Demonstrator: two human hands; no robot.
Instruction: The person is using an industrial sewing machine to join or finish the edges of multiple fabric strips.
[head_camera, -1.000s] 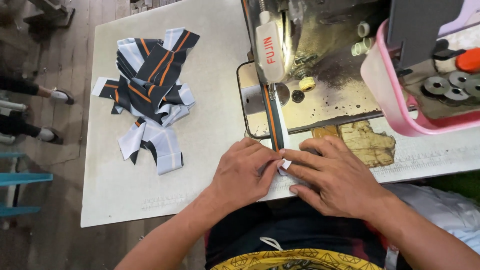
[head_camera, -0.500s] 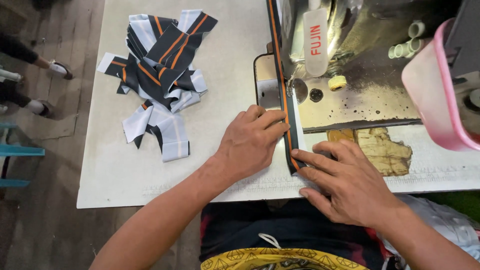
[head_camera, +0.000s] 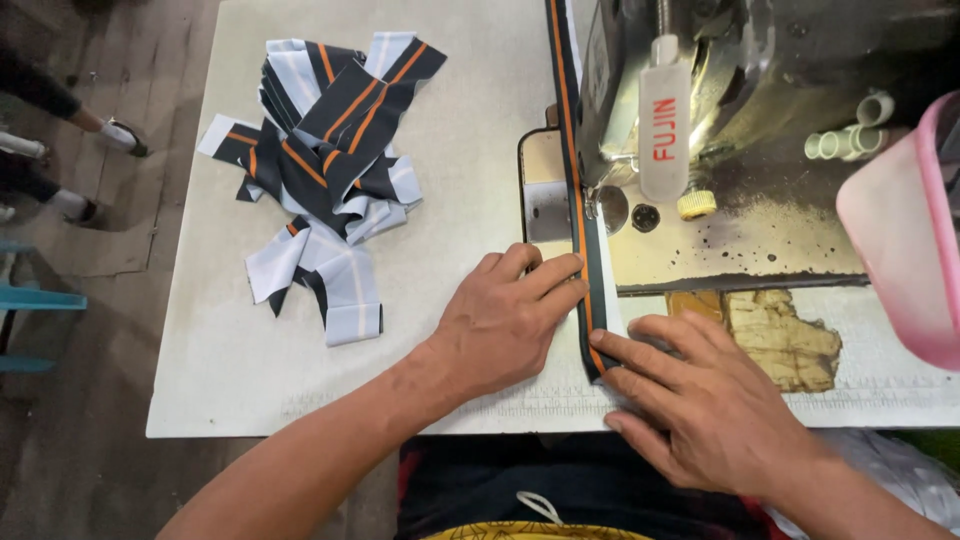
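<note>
A narrow dark fabric strip with an orange stripe (head_camera: 577, 190) runs up the table and under the foot of a sewing machine (head_camera: 690, 120). My left hand (head_camera: 505, 320) lies flat, its fingertips pressing the strip's left edge beside the metal needle plate (head_camera: 545, 195). My right hand (head_camera: 700, 400) rests flat at the strip's near end, fingers pressing it down onto the table. Neither hand lifts the strip.
A heap of cut strips, dark, pale blue and orange (head_camera: 325, 160), lies on the white table (head_camera: 230, 370) to the left. A pink plastic tub (head_camera: 905, 230) stands at the right edge. Another person's feet (head_camera: 105, 135) show on the floor, far left.
The view has shifted left and closer. Both hands have slid apart along the strip, the right one staying at its near end, as more of the strip lies past the machine's foot.
</note>
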